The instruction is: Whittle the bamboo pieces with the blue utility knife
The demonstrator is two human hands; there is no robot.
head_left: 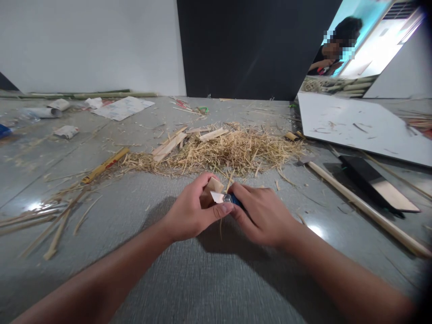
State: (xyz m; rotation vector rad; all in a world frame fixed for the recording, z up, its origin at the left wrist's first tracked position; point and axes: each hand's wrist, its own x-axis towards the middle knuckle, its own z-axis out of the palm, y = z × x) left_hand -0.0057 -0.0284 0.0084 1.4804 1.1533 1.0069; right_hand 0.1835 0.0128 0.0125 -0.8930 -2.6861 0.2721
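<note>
Near the centre of the head view, my left hand [194,209] is closed around a small pale piece of wood or bamboo [215,185]. Its thumb reaches across to the knife's metal collar. My right hand [265,213] grips the blue handle of a short knife [218,197]. The blade points left and lies beside the pale piece, over the left hand's palm. A thin strand hangs below the hands. Just beyond them lies a wide heap of straw-coloured shavings [243,150], with flat pale strips [170,146] on its left part.
A yellow stick [105,165] and loose strips lie left. At right are a long wooden handle [364,207], a black sheath-like object [366,180] and a white board [364,126]. Papers [124,108] lie back left. Another person [337,45] sits beyond the dark panel [246,49].
</note>
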